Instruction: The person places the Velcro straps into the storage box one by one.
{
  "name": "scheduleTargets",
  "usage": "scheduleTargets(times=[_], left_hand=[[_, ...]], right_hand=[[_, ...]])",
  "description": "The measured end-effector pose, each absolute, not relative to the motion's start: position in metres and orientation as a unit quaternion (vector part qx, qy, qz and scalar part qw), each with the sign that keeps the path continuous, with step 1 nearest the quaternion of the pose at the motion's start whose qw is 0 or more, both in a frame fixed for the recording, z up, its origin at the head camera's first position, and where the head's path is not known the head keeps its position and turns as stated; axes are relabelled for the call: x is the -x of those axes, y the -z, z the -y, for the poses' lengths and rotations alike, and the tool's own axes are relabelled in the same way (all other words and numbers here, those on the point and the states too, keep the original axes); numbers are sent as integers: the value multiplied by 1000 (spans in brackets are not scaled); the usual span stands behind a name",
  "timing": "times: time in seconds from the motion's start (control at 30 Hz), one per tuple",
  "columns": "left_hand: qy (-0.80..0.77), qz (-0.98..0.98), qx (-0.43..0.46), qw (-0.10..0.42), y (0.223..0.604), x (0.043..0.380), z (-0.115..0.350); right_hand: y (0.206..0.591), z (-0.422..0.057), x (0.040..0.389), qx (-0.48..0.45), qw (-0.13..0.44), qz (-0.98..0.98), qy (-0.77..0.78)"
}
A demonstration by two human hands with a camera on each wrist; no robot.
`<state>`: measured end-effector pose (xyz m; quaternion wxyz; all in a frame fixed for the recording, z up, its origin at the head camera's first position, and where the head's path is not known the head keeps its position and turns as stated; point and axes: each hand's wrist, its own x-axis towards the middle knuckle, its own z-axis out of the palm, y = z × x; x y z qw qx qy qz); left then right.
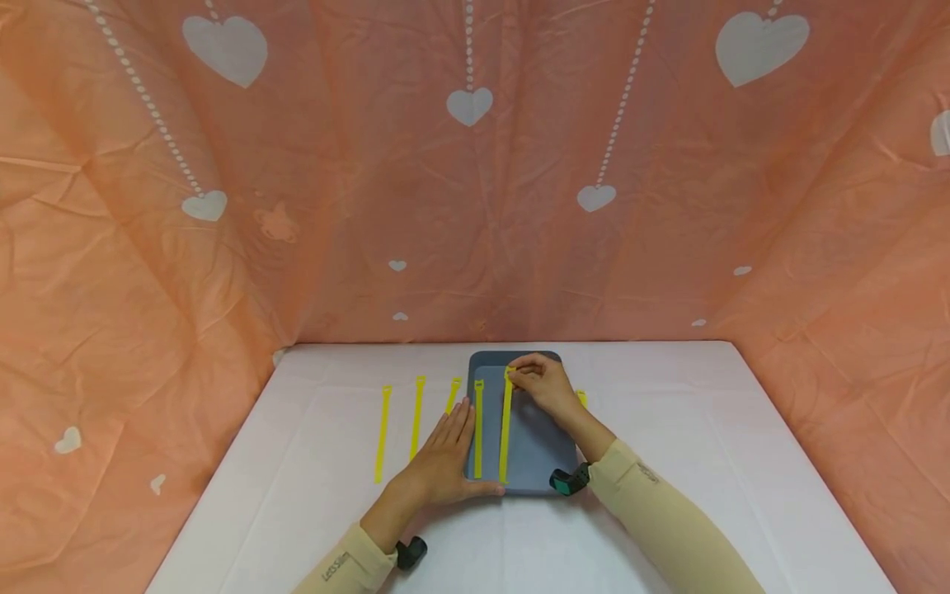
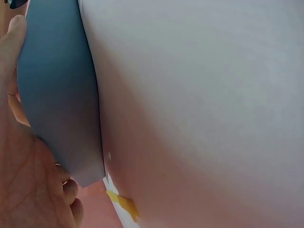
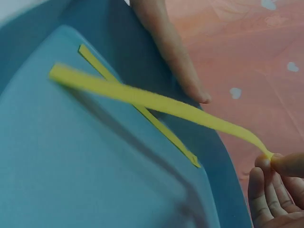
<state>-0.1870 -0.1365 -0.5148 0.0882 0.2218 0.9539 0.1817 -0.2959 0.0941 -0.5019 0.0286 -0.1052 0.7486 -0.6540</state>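
**Right hand pinches a yellow strip over the blue tray**

At lower centre of the head frame, thumb and fingertips hold the strip's upper end; its shadow falls apart from it. The left hand rests along the tray's left edge, fingers nearly straight, gripping nothing. A second strip lies inside; three more strips lie leftward on the white table.

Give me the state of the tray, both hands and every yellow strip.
Tray: open side up on white table.
Held strip: slightly bent, over tray.
Right hand: pinching held strip's end.
Left hand: touching tray's left side.
Strip in tray: lying flat.
Three strips left of tray: lying on table.
Strip right of tray: partly hidden.
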Motion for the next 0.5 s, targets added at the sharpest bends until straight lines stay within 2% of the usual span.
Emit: scheduleTargets(times=[0.5], left_hand=[[-169,-956,-223,90,515,187,137]], right_hand=[[512,-76,304,79,41,-781,618]])
